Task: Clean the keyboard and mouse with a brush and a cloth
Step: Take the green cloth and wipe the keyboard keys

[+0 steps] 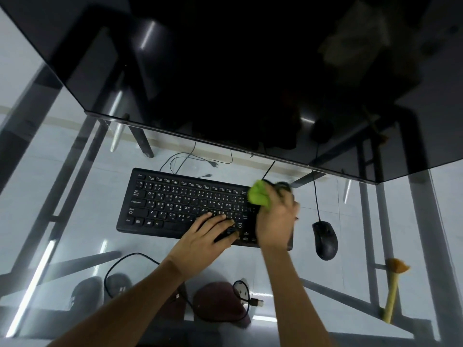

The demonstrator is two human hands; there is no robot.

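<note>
Your right hand [275, 219] has its grip closed round the green cloth [259, 195] at the keyboard's [175, 204] far right corner, while your left hand [210, 234] lies flat with fingers straight, pressing the lower right keys to steady it. The keyboard's long axis runs left-right across the glass surface [75, 234], so most unwiped keys lie left of the cloth. The mouse [325, 239] sits just right of your right hand, nearer that one; the brush [392, 289] lies farther right, untouched.
</note>
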